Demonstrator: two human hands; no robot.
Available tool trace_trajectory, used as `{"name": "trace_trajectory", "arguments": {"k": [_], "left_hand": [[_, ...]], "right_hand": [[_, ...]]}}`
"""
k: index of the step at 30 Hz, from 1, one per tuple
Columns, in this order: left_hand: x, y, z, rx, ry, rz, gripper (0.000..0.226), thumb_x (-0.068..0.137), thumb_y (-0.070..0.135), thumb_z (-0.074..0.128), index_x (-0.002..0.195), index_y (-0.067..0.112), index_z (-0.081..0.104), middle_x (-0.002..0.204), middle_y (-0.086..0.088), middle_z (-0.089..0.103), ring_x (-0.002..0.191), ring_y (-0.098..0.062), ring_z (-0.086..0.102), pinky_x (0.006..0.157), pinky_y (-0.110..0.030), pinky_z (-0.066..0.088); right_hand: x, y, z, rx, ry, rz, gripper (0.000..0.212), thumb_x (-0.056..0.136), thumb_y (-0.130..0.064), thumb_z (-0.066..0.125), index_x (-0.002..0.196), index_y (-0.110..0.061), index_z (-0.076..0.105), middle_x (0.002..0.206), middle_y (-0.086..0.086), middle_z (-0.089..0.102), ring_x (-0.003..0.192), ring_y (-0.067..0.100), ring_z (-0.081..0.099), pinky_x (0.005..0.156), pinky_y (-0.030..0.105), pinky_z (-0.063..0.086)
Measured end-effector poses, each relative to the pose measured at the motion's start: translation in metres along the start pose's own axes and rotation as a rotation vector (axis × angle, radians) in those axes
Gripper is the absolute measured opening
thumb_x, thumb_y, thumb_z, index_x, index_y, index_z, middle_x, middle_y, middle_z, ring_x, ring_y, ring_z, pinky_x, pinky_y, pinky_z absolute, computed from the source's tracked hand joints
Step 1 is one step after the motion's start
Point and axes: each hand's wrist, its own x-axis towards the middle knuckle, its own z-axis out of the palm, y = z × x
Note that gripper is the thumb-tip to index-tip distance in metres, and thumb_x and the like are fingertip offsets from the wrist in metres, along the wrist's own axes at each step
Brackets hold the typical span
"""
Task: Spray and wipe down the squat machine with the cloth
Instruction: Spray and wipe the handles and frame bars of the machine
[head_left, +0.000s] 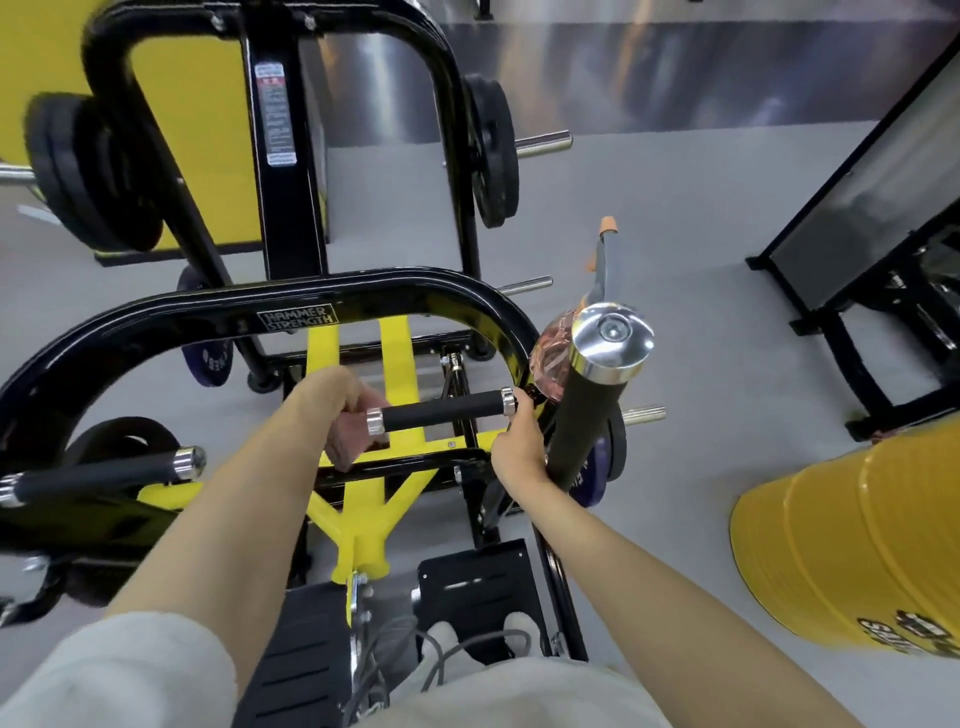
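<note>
- Grip check: left hand (322, 400) has its fingers curled round the reddish cloth (358, 441), held against the left chrome collar of the short foam handle (441, 413) on the squat machine (156, 319).
- Right hand (519, 447) is wrapped round the low end of the pink spray bottle (550, 353), just beside the handle's right collar. The fingertips are mostly hidden and the nozzle points up and away from me.
- Risk: the bottle sits wedged between the curved frame and the tall upright handle (587, 415). Swinging it out could knock the trigger head on either one, or fire a stray shot.
- Risk: the cloth is bunched small, so a pass along the foam may only catch the top and miss the underside.
- Risk: drips could land on the footplate (478, 577) where I stand and make it slick.
</note>
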Motion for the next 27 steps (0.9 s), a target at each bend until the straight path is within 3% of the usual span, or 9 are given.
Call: {"name": "trace_trajectory", "arguments": {"k": [2,5,8,10,12,15,19,22,27], "left_hand": [[0.005,-0.01,0.014,-0.179,-0.036,0.01,0.02,0.077,-0.003,0.055,0.068,0.013,0.046,0.055,-0.007,0.046,0.054,-0.018,0.048,0.054,-0.024,0.04],[0.019,-0.021,0.039,-1.204,0.031,-0.122,0.03,0.08,-0.001,0.046,0.06,0.02,0.035,0.036,-0.005,0.039,0.035,-0.014,0.04,0.036,-0.017,0.032],[0.015,-0.023,0.075,-1.663,0.19,0.086,0.031,0.096,-0.003,0.037,0.069,0.009,0.046,0.076,-0.013,0.059,0.056,-0.019,0.061,0.051,-0.029,0.05],[0.02,-0.024,0.093,-1.888,0.206,0.186,0.031,0.094,-0.007,0.038,0.075,0.011,0.054,0.073,-0.008,0.066,0.063,-0.023,0.063,0.043,-0.032,0.055],[0.032,-0.021,0.1,-2.014,0.309,0.209,0.03,0.093,-0.006,0.04,0.087,0.013,0.062,0.083,-0.01,0.067,0.073,-0.027,0.062,0.053,-0.042,0.057],[0.058,-0.01,0.111,-1.924,0.462,0.102,0.024,0.097,0.004,0.04,0.115,0.008,0.057,0.117,-0.01,0.06,0.096,-0.028,0.058,0.082,-0.047,0.052],[0.048,0.015,0.127,-1.861,0.322,0.185,0.015,0.1,0.012,0.043,0.094,0.006,0.055,0.119,-0.019,0.061,0.093,-0.024,0.059,0.075,-0.037,0.055],[0.037,0.015,0.134,-1.689,0.247,0.228,0.029,0.101,-0.002,0.028,0.107,-0.001,0.056,0.13,-0.016,0.052,0.106,-0.023,0.054,0.093,-0.037,0.045],[0.007,0.0,0.126,-1.035,0.335,0.398,0.042,0.086,-0.012,0.035,0.108,0.01,0.064,0.096,-0.014,0.06,0.074,-0.023,0.056,0.055,-0.025,0.043]], "right_hand": [[0.001,0.004,0.004,-0.043,0.028,-0.082,0.066,0.092,0.003,0.038,0.151,-0.022,0.021,0.147,0.004,0.037,0.126,0.026,0.043,0.099,0.037,0.044],[0.005,0.01,0.008,-0.027,0.031,-0.096,0.073,0.089,0.005,0.039,0.151,-0.027,0.018,0.151,0.001,0.032,0.132,0.027,0.038,0.104,0.043,0.042],[0.003,0.011,0.008,-0.031,0.013,-0.122,0.074,0.089,0.007,0.042,0.152,-0.024,0.018,0.151,0.003,0.032,0.136,0.027,0.034,0.109,0.042,0.037],[0.005,0.013,0.008,-0.03,0.014,-0.136,0.073,0.089,0.007,0.042,0.152,-0.024,0.02,0.151,0.003,0.033,0.136,0.027,0.035,0.109,0.039,0.035],[0.005,0.013,0.007,-0.018,0.018,-0.141,0.073,0.089,0.007,0.042,0.151,-0.024,0.021,0.149,0.002,0.034,0.134,0.027,0.038,0.104,0.036,0.039],[0.002,0.015,0.007,-0.03,0.011,-0.154,0.074,0.089,0.007,0.041,0.151,-0.026,0.019,0.146,0.003,0.036,0.129,0.025,0.041,0.099,0.035,0.039],[0.001,0.016,0.007,-0.049,0.027,-0.208,0.077,0.086,0.005,0.047,0.151,-0.025,0.018,0.147,0.006,0.034,0.135,0.025,0.034,0.112,0.039,0.031],[0.001,0.017,0.005,-0.06,0.01,-0.218,0.075,0.088,0.006,0.045,0.152,-0.021,0.016,0.152,0.005,0.028,0.139,0.023,0.028,0.115,0.035,0.024],[-0.005,0.017,0.003,0.0,0.019,-0.19,0.072,0.09,0.008,0.045,0.151,-0.02,0.018,0.149,0.004,0.032,0.133,0.026,0.039,0.104,0.038,0.038]]}}
